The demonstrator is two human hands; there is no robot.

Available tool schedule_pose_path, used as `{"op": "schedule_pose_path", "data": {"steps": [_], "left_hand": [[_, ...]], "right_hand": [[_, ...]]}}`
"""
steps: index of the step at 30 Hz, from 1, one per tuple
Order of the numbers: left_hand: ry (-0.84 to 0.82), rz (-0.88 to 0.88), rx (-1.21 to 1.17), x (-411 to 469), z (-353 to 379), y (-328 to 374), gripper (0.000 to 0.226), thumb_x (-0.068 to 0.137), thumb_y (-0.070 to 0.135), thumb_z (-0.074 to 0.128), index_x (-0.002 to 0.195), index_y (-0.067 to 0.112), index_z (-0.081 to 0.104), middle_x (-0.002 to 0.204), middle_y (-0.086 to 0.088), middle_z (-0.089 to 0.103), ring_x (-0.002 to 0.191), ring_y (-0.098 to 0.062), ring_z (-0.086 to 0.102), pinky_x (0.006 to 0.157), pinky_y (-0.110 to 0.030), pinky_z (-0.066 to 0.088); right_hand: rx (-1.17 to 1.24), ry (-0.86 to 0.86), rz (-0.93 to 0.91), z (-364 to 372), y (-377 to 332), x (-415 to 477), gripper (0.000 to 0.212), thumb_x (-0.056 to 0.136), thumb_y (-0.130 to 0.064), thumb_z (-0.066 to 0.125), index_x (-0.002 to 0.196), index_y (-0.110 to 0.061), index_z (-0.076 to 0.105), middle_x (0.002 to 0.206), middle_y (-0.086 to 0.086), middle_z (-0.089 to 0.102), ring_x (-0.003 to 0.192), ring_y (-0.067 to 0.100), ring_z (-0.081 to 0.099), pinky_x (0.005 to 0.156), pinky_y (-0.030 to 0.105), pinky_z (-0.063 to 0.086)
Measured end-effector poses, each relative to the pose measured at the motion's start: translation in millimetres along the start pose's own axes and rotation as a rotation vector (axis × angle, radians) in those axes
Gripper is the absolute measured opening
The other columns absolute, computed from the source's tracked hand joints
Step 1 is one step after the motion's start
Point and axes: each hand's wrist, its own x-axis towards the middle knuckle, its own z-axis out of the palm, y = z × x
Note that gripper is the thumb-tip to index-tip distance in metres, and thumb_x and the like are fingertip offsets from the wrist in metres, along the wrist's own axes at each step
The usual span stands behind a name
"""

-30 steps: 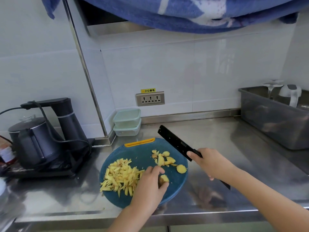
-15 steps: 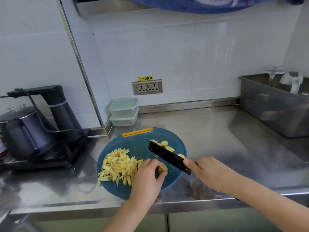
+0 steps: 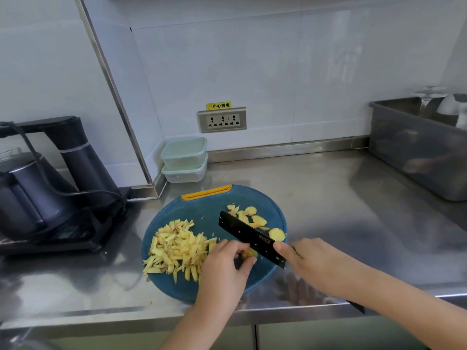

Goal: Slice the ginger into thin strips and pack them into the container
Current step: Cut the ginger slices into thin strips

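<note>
Stainless counter (image 3: 328,198) across the whole scene, white tile wall behind. At far right on it, grey plastic tub (image 3: 417,152) against the wall. At left, black kettle station (image 3: 25,193), cord looped in front. Near centre, close to the counter's near edge, round blue cutting board (image 3: 202,213) with an orange grip on its far rim.

On the board's near right part, left hand (image 3: 225,271), fingers curled down and thumb opposed, pinching a small ginger piece (image 3: 250,253) against the board. Just right of it, right hand (image 3: 313,261) wrapped round the handle of a black knife (image 3: 252,238), forefinger laid on the blade's flank. Blade slanting away to the far left, edge down beside the left fingertips; touching the piece or just above it, cannot tell which.

In the far corner beyond the board, two stacked containers (image 3: 184,160), pale green lids on, well apart from the ginger. On the board's left half, heap of cut ginger strips (image 3: 177,248), reaching the left hand. On the far right of the board, behind the blade, a few ginger slices (image 3: 255,219). On the wall above the containers, triple wall socket (image 3: 222,120) under a yellow label.
</note>
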Motion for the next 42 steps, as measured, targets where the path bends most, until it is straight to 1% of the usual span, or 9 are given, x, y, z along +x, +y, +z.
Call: {"op": "schedule_pose_path", "data": {"steps": [3,6,8,11,14,18,29,37,42], "left_hand": [[0.003,-0.003,-0.028,1,0,-1,0.02,0.071,0.018,0.082,0.088,0.022,0.073,0.072,0.025,0.05,0.069,0.006,0.052,0.062,-0.007,0.041],[0.004,-0.004,-0.043,1,1,-2,0.022,0.068,0.016,0.084,0.084,0.023,0.072,0.071,0.026,0.05,0.067,0.007,0.053,0.062,-0.005,0.043],[0.007,-0.005,-0.04,0,2,-3,0.023,0.066,0.016,0.085,0.084,0.023,0.072,0.071,0.026,0.051,0.067,0.006,0.054,0.063,-0.003,0.042],[0.022,-0.023,-0.031,-1,1,-1,0.023,0.067,0.017,0.085,0.082,0.024,0.07,0.07,0.022,0.054,0.069,0.005,0.055,0.064,-0.003,0.042],[0.034,-0.043,-0.045,-3,0,1,0.021,0.068,0.017,0.084,0.079,0.023,0.067,0.07,0.019,0.057,0.069,0.003,0.056,0.064,-0.008,0.045],[0.026,-0.063,-0.04,-4,-1,3,0.019,0.073,0.02,0.081,0.084,0.024,0.067,0.077,0.015,0.059,0.073,-0.001,0.057,0.066,-0.015,0.049],[-0.001,-0.063,-0.035,-3,-2,4,0.021,0.075,0.022,0.079,0.09,0.025,0.064,0.082,0.015,0.057,0.077,0.003,0.054,0.068,-0.005,0.043],[0.018,-0.062,-0.026,-3,-1,5,0.022,0.074,0.021,0.08,0.092,0.02,0.068,0.08,0.017,0.056,0.074,0.002,0.055,0.064,-0.009,0.045],[0.025,-0.069,-0.03,-3,0,5,0.02,0.073,0.018,0.081,0.089,0.021,0.069,0.078,0.014,0.059,0.071,-0.001,0.056,0.065,-0.017,0.049]], "right_hand": [[-0.02,-0.002,-0.018,-2,-6,4,0.04,0.104,-0.043,0.018,0.067,-0.032,0.029,0.065,-0.003,0.037,0.061,0.017,0.041,0.057,0.029,0.034],[-0.075,-0.024,-0.068,3,-9,11,0.042,0.103,-0.046,0.018,0.075,-0.027,0.043,0.069,0.0,0.045,0.061,0.016,0.043,0.056,0.027,0.036],[-0.084,-0.009,-0.053,9,-9,16,0.043,0.102,-0.048,0.017,0.071,-0.028,0.04,0.07,0.0,0.046,0.064,0.017,0.045,0.062,0.029,0.04],[0.042,-0.042,0.02,8,-4,22,0.039,0.103,-0.045,0.022,0.075,-0.029,0.044,0.068,-0.001,0.045,0.057,0.014,0.046,0.055,0.023,0.039],[0.3,-0.16,0.15,0,4,21,0.039,0.104,-0.04,0.03,0.07,-0.023,0.039,0.058,0.003,0.042,0.044,0.016,0.04,0.051,0.027,0.043],[0.512,-0.215,0.181,-5,9,15,0.052,0.099,-0.056,0.029,0.07,-0.015,0.039,0.047,0.001,0.035,0.035,0.013,0.03,0.039,0.02,0.034],[0.454,-0.185,0.102,-5,10,8,0.053,0.099,-0.055,0.03,0.068,-0.013,0.041,0.047,0.0,0.035,0.035,0.014,0.03,0.036,0.019,0.034],[0.429,-0.232,0.106,-7,11,12,0.052,0.099,-0.055,0.03,0.069,-0.014,0.04,0.049,0.003,0.036,0.036,0.015,0.031,0.038,0.022,0.037],[0.207,-0.077,0.081,5,-9,18,0.045,0.102,-0.047,0.027,0.071,-0.019,0.043,0.066,0.007,0.051,0.057,0.018,0.049,0.057,0.028,0.044]]}}
